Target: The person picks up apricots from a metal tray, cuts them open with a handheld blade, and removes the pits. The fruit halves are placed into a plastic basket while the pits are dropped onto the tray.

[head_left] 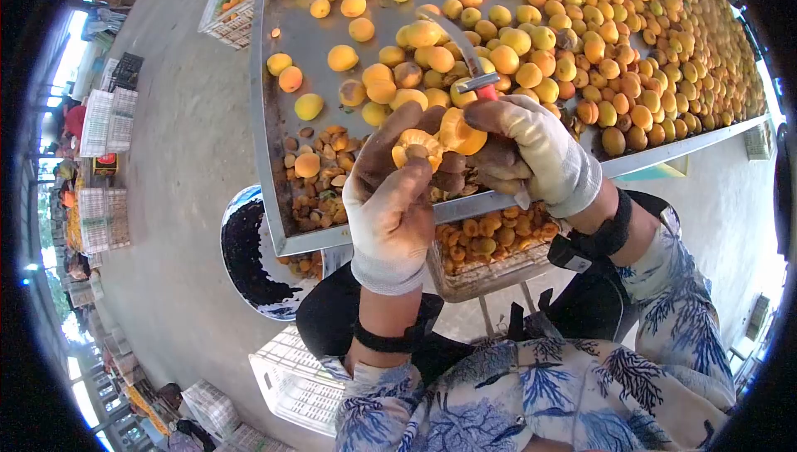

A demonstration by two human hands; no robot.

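Note:
My left hand, in a stained white glove, holds an opened apricot half with its thumb pressed at the middle. My right hand, gloved too, grips another orange apricot half close beside it, and also a curved knife with a red handle, its blade pointing up and left. Whole apricots lie on the metal table just beyond both hands. Pits and cut pieces are heaped in the table's near left corner.
Under the table edge stands a crate of apricot halves. A tub with dark contents is left of it, and a white crate stands on the floor. Stacked crates and people are at the far left.

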